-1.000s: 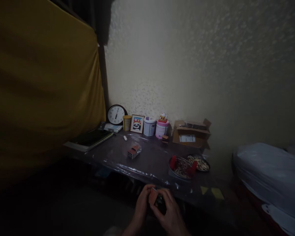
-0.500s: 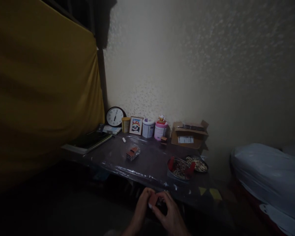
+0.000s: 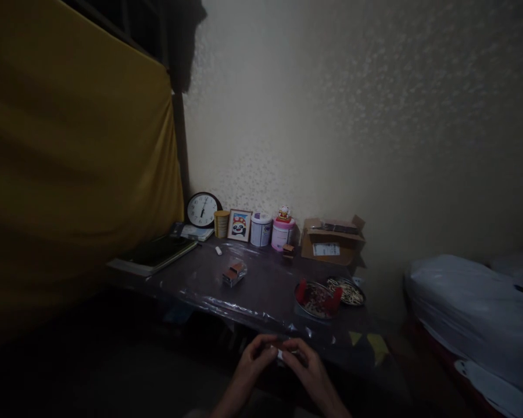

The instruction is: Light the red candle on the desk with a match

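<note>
At the table's near edge, a small brown and white matchbox (image 3: 279,353) is held between the fingertips of both hands. My left hand (image 3: 255,361) pinches its left end, thumb below and fingers curled over the top. My right hand (image 3: 304,364) grips the right end in the same way. Fingers cover much of the box, so I cannot tell whether its tray is slid out. Beyond the hands, a plastic-wrapped pack of matchboxes (image 3: 234,273) lies on the table.
On the dark plastic-covered table (image 3: 261,284), a bowl with red pieces (image 3: 317,301) and a dish of matchsticks (image 3: 346,291) stand at right. Along the wall are a clock (image 3: 203,210), framed panda picture (image 3: 239,226), tubs (image 3: 260,230) and cardboard box (image 3: 332,244). Yellow cloth (image 3: 78,145) hangs left.
The box has turned from showing its broad brown face to a flatter hold, with a white part facing me. My right hand has moved slightly right, and both hands now mirror each other.
</note>
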Available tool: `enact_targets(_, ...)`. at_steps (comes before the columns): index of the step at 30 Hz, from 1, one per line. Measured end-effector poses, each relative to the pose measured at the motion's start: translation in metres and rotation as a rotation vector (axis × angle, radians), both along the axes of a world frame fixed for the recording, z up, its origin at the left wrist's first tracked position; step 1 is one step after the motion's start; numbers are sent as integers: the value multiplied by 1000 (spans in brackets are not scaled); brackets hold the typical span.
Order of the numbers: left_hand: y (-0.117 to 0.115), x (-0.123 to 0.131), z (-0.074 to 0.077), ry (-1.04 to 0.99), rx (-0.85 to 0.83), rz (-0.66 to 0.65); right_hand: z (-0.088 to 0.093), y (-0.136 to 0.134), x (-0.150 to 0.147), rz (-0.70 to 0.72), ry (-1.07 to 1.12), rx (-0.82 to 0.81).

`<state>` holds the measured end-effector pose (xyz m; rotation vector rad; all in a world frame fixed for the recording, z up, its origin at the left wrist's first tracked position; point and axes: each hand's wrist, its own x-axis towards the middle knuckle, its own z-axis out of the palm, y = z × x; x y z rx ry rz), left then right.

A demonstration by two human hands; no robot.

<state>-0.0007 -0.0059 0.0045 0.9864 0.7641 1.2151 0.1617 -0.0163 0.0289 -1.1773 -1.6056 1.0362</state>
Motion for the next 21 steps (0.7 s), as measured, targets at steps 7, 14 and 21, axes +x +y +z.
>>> enact_targets(7, -2, 0, 0, -17, 2, -26, -3, 1, 3, -2, 2, -2)
enact_targets(14, -1, 3, -6, -33, -18, -46, -2, 1, 6, 7, 9, -11)
enact_targets(21, -2, 2, -4, -22, -27, -56, -3, 3, 7, 0, -20, 0)
